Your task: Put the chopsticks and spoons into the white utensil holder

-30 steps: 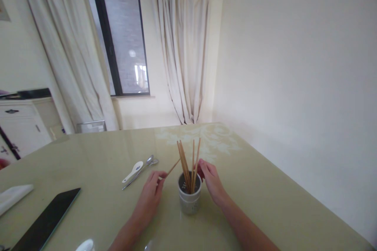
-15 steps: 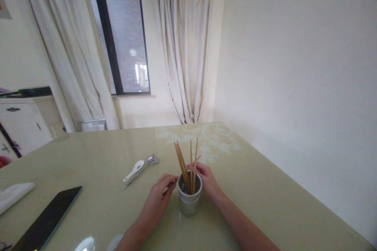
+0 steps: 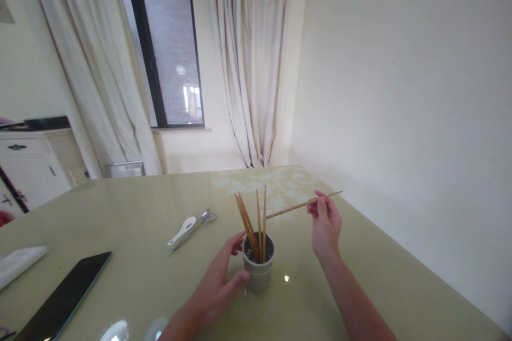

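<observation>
your right hand pinches one chopstick, lifted clear of the holder.
your grip holds it near its far end, almost level, above the worktop. your left hand wraps the white holder, fingers around its side; more chopsticks stand inside. spoons lie further left.

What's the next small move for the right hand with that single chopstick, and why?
Probably tip the chopstick upright and lower its near end into the holder cup. The right hand pinches it almost level, off to the cup's right, while the left hand steadies the cup, where the other chopsticks stand.
</observation>
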Motion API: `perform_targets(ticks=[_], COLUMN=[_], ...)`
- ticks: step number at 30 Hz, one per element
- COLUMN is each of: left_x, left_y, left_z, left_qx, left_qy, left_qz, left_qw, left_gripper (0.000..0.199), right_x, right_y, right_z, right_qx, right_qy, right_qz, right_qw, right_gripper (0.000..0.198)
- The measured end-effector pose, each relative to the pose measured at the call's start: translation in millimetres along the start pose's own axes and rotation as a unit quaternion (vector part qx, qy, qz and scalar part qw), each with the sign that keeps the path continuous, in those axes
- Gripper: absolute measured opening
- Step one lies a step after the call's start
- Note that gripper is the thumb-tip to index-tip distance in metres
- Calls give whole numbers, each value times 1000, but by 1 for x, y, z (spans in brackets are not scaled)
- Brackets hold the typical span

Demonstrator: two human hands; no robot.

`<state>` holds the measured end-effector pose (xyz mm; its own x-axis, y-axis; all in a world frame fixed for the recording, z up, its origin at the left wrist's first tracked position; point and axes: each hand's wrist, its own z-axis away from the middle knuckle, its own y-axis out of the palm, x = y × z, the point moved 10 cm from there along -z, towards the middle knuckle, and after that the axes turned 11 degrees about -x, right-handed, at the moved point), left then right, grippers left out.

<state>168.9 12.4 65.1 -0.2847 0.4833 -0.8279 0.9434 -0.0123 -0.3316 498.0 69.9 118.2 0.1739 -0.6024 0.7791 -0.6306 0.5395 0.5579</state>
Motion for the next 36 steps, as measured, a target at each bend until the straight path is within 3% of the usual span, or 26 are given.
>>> perform_targets(ticks=[2, 5, 11, 14, 20, 23, 28, 36], left_x=[0, -1, -7, -5, -6, -9, -8, -10], left_y=[8, 14, 16, 15, 16, 16, 18, 18], left_z=[1, 0, -1, -1, -1, -2, -2, -1], left_qx=[23, 40, 55, 55, 64, 68, 75, 76], left_qy=[-11, -29, -42, -41, -30, -21, -20, -20], left_qz=[6, 9, 28, 29, 25, 26, 17, 21], left_qw=[1000, 999, 997, 997, 997, 997, 997, 997], left_gripper=[81, 81, 74, 72, 66, 66, 66, 67], right_x=[10, 17, 12, -1, -14, -14, 1, 6], right_y=[-2, 11, 54, 62, 73, 77, 79, 78], right_z=[-5, 6, 60, 80, 108, 116, 117, 117], right_qx=[-4, 42, 221, 270, 349, 370, 357, 346], right_qy=[8, 22, -8, 6, 15, 12, -47, -92], right_qz=[-42, -56, 117, 161, 202, 212, 221, 241], right_qw=[999, 997, 968, 949, 915, 904, 907, 902], right_gripper=[50, 49, 57, 58, 40, 36, 27, 29])
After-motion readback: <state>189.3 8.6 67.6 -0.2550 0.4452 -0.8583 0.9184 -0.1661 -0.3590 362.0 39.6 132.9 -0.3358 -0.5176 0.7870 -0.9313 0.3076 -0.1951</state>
